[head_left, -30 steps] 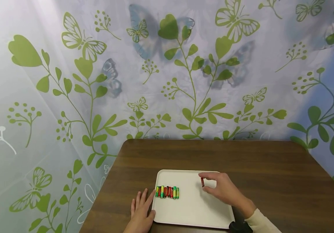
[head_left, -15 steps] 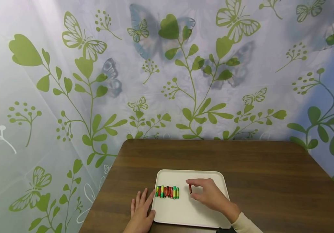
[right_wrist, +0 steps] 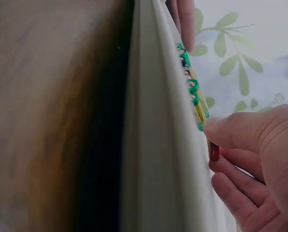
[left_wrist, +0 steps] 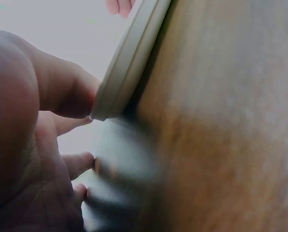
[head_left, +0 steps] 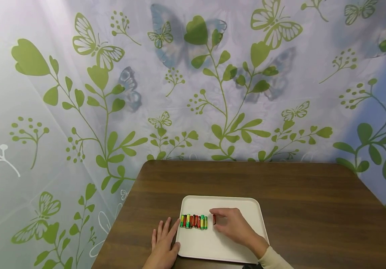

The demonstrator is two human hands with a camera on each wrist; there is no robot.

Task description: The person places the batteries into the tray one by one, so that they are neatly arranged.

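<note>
My right hand (head_left: 235,227) pinches a small dark red battery (head_left: 214,219) between thumb and fingers, over the middle of the white tray (head_left: 220,246). Just left of it, a row of several green-yellow and red batteries (head_left: 193,221) lies side by side near the tray's left edge. In the right wrist view the red battery (right_wrist: 213,151) shows beneath my thumb, close to the end of the row. My left hand (head_left: 162,246) lies with fingers spread on the table, its thumb and index fingertip at the tray's left rim; the left wrist view shows the thumb (left_wrist: 68,89) against that rim (left_wrist: 127,63).
The tray sits near the front edge of a brown wooden table (head_left: 300,198). Behind and to the left hangs a curtain (head_left: 179,93) printed with green leaves and butterflies. Part of a dark object (head_left: 251,266) shows under the right wrist.
My right hand has moved left across the tray with the red battery, bringing it close to the row's right end. The left hand and the row have stayed in place.
</note>
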